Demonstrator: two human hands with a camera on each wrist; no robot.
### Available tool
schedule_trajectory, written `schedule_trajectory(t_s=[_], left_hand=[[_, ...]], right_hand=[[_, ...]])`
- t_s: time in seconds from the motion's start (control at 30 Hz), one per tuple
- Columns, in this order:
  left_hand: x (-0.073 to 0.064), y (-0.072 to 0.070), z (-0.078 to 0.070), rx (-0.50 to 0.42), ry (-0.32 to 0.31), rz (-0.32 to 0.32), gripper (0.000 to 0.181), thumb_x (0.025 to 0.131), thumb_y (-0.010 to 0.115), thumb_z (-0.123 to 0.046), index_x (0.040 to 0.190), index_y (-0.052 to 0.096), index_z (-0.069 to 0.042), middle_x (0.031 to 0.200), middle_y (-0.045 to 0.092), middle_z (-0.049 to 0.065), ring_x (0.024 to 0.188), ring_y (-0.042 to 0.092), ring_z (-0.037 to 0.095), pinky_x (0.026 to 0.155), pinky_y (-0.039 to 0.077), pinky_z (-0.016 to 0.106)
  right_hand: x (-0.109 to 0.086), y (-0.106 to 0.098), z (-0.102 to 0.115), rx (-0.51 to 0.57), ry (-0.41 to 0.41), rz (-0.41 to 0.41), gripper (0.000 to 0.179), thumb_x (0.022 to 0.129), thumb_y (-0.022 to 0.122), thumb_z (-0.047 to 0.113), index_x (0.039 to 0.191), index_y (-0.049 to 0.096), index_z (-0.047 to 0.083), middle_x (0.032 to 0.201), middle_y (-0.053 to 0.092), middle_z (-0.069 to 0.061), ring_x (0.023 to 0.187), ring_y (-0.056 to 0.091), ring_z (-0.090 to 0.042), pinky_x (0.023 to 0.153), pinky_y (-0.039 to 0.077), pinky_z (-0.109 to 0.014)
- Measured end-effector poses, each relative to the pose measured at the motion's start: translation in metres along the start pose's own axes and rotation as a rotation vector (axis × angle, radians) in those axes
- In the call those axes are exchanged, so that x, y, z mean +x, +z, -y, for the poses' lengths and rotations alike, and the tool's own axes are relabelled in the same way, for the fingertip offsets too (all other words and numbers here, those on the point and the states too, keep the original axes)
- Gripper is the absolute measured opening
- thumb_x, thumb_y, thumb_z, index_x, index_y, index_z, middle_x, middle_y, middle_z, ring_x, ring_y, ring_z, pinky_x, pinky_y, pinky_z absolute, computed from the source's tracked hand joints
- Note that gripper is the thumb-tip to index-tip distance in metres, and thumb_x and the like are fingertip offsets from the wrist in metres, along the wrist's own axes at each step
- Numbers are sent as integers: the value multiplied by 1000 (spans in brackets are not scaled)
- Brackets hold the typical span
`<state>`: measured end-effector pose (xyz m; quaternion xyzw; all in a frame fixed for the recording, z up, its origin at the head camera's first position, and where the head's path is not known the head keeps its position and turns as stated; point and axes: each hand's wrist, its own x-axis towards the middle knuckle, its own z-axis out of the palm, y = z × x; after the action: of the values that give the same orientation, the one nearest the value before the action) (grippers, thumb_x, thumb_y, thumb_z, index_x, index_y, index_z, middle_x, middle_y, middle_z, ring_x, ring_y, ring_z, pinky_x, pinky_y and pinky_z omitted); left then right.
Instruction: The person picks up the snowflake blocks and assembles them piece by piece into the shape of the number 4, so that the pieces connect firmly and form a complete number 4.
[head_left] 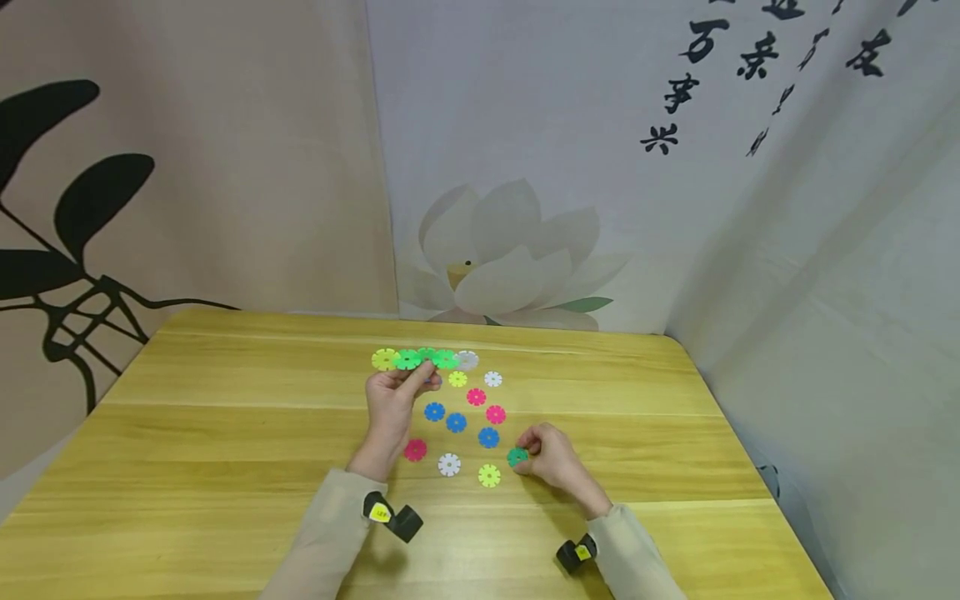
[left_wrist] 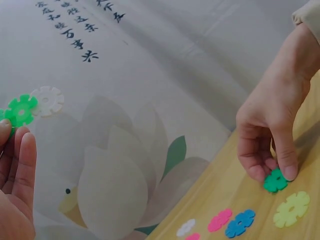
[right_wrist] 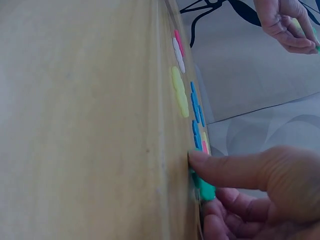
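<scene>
My left hand (head_left: 392, 404) is raised over the far part of the table and pinches a row of joined snowflake discs (head_left: 407, 360) between thumb and fingers. The row runs from a yellow disc (head_left: 385, 359) through three green ones to a white disc (head_left: 467, 360). Lower and to the right, my right hand (head_left: 557, 460) pinches a single green snowflake disc (head_left: 517, 457) by its edge. In the left wrist view this green disc (left_wrist: 276, 181) sits between thumb and forefinger, close over the tabletop. Its notched rim faces the loose discs.
Loose snowflake discs lie flat between the hands: blue (head_left: 456, 422), pink (head_left: 416, 450), white (head_left: 449, 465) and yellow (head_left: 489, 476) ones, several in all. The wooden table (head_left: 187, 500) ends at a curtain (head_left: 525, 125) printed with a lotus. Each wrist carries a small black camera (head_left: 405, 522).
</scene>
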<state>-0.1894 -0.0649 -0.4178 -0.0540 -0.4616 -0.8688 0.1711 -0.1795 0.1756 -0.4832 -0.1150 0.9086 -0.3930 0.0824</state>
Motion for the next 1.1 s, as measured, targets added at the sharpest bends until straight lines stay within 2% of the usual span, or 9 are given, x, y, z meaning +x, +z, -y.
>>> schedule_trajectory(t_s=[0.2, 0.4, 0.53, 0.67, 0.8, 1.1], left_hand=[[0, 1, 0, 0, -3, 2, 22, 83, 61, 10, 75, 70, -8, 68, 69, 2, 58, 65, 11, 61, 58, 24], [-1, 1, 0, 1, 7, 6, 23, 84, 61, 10, 75, 70, -9, 68, 69, 2, 57, 65, 11, 60, 58, 23], [-1, 1, 0, 1, 8, 9, 23, 84, 61, 11, 75, 70, -9, 67, 69, 2, 57, 64, 10, 60, 58, 23], [-1, 1, 0, 0, 14, 17, 23, 84, 62, 10, 75, 70, -9, 68, 69, 2, 58, 65, 11, 60, 58, 23], [-1, 0, 1, 0, 19, 17, 22, 84, 62, 10, 76, 71, -9, 68, 69, 2, 58, 65, 11, 60, 58, 24], [-2, 1, 2, 22, -9, 10, 27, 83, 61, 11, 73, 71, -12, 67, 69, 3, 58, 65, 10, 60, 58, 24]], right_hand=[[1, -1, 1, 124, -10, 0, 22, 72, 74, -7, 86, 58, -3, 77, 57, -6, 68, 52, -14, 58, 48, -19], [3, -2, 5, 246, -24, -61, 11, 78, 70, -5, 86, 62, -5, 76, 62, -7, 67, 54, -12, 57, 49, -17], [5, -7, 18, 337, 1, -114, 11, 79, 70, -4, 88, 65, -8, 76, 64, -9, 65, 57, -15, 56, 54, -24], [8, -15, 32, 460, 36, -128, 12, 81, 68, -3, 89, 64, -11, 71, 64, -7, 62, 59, -16, 58, 57, -31], [11, -21, 44, 579, 72, -117, 13, 83, 68, 1, 86, 63, -10, 66, 61, -2, 57, 57, -11, 57, 56, -24], [19, -34, 76, 812, 107, -143, 10, 88, 64, 6, 80, 62, 2, 66, 60, -3, 56, 56, -10, 53, 53, -17]])
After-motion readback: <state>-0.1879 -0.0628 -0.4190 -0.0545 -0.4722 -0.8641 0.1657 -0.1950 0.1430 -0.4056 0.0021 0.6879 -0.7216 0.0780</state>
